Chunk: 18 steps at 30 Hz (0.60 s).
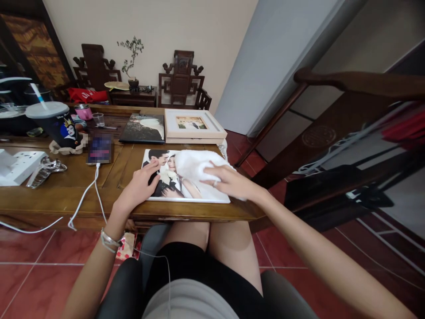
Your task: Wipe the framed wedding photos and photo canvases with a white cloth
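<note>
Right now your left hand (141, 186) lies spread, palm down, on the near left part of the wedding photo panel (172, 188), with its fingertips on the dark suit in the picture. Your right hand (229, 179) lies flat, fingers stretched out over a white cloth (191, 164). It presses the cloth onto the right half of the panel rather than pinching it, though you cannot tell whether the thumb tucks a fold beneath. The panel lies flat on the wooden desk (66, 195), directly under both hands, its near edge close to the desk's edge above your knees.

Judging by its thin white edge and glossy face, the panel is likely stiff, light and slick. It would probably slide on the wood if pushed sideways, so the flat left palm makes a sound brace. The face looks prone to fingerprints and scratches, so take hold by two opposite edges, not by one corner. The cloth is soft and limp, bunches easily, and is best gripped as a wad under the palm.

Beyond your hands lie a framed photo (192, 124) and a dark photo album (142, 127). Left of your left hand lies a phone (99, 148) with its white cable.
</note>
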Each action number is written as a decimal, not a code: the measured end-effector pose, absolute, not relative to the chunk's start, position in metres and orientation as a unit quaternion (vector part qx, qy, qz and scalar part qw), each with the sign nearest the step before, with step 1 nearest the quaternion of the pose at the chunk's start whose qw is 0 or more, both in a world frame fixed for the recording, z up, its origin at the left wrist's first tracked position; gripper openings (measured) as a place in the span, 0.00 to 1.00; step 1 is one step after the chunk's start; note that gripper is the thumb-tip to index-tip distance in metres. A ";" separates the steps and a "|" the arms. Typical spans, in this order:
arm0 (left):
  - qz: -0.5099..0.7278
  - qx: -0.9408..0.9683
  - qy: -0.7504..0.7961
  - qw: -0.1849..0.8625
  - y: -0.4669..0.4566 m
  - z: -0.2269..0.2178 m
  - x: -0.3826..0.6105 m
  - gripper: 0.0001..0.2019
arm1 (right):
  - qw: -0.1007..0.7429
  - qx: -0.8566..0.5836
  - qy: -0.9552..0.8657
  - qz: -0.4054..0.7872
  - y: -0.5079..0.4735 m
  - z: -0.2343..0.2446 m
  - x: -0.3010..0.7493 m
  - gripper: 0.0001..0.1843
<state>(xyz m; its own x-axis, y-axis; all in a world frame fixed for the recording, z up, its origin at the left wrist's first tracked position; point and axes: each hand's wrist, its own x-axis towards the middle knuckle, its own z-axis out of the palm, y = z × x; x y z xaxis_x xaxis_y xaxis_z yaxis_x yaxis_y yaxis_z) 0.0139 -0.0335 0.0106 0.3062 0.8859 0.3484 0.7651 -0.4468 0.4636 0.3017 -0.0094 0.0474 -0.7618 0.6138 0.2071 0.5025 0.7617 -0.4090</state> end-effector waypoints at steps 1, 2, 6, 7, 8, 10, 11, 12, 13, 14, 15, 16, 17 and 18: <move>0.285 0.802 0.514 0.106 -0.033 0.011 0.014 0.22 | 0.179 -0.304 -0.921 0.168 0.007 0.046 0.299 0.10; 0.285 0.802 0.513 0.107 -0.033 0.011 0.013 0.22 | 0.191 -0.310 -0.916 0.167 0.022 0.045 0.297 0.10; 0.291 0.802 0.509 0.111 -0.033 0.010 0.012 0.22 | 0.226 -0.353 -0.893 0.167 0.063 0.043 0.289 0.15; 0.294 0.801 0.509 0.111 -0.033 0.010 0.012 0.22 | 0.232 -0.361 -0.887 0.168 0.067 0.042 0.288 0.15; 0.299 0.800 0.507 0.112 -0.033 0.010 0.012 0.22 | 0.238 -0.366 -0.884 0.170 0.067 0.042 0.287 0.15; 0.308 0.798 0.505 0.115 -0.033 0.009 0.013 0.22 | 0.244 -0.359 -0.884 0.172 0.058 0.041 0.288 0.13; 0.312 0.797 0.504 0.116 -0.033 0.008 0.013 0.22 | 0.243 -0.349 -0.888 0.172 0.049 0.040 0.289 0.11; 0.314 0.796 0.505 0.116 -0.032 0.008 0.013 0.22 | 0.239 -0.338 -0.894 0.172 0.037 0.040 0.290 0.09; 0.315 0.794 0.506 0.115 -0.032 0.007 0.013 0.21 | 0.233 -0.326 -0.900 0.171 0.023 0.039 0.292 0.07; 0.315 0.794 0.508 0.114 -0.033 0.007 0.013 0.21 | 0.224 -0.316 -0.906 0.169 0.006 0.040 0.294 0.05; 0.314 0.793 0.510 0.112 -0.033 0.007 0.014 0.21 | 0.212 -0.308 -0.912 0.167 -0.011 0.040 0.297 0.06; 0.312 0.792 0.512 0.111 -0.033 0.007 0.014 0.21 | 0.199 -0.303 -0.917 0.166 -0.029 0.042 0.299 0.08; 0.310 0.792 0.514 0.110 -0.033 0.007 0.014 0.21 | 0.187 -0.300 -0.921 0.163 -0.046 0.045 0.302 0.10; 0.308 0.792 0.516 0.110 -0.033 0.007 0.015 0.21 | 0.171 -0.303 -0.924 0.160 -0.062 0.048 0.304 0.11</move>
<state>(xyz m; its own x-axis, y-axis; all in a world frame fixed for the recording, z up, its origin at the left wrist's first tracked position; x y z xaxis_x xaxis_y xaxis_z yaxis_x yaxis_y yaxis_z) 0.0146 -0.0334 0.0071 0.2781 0.8844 0.3748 0.7486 -0.4440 0.4923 0.3040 -0.0615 0.0476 -0.7580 0.6142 0.2196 0.5047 0.7655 -0.3991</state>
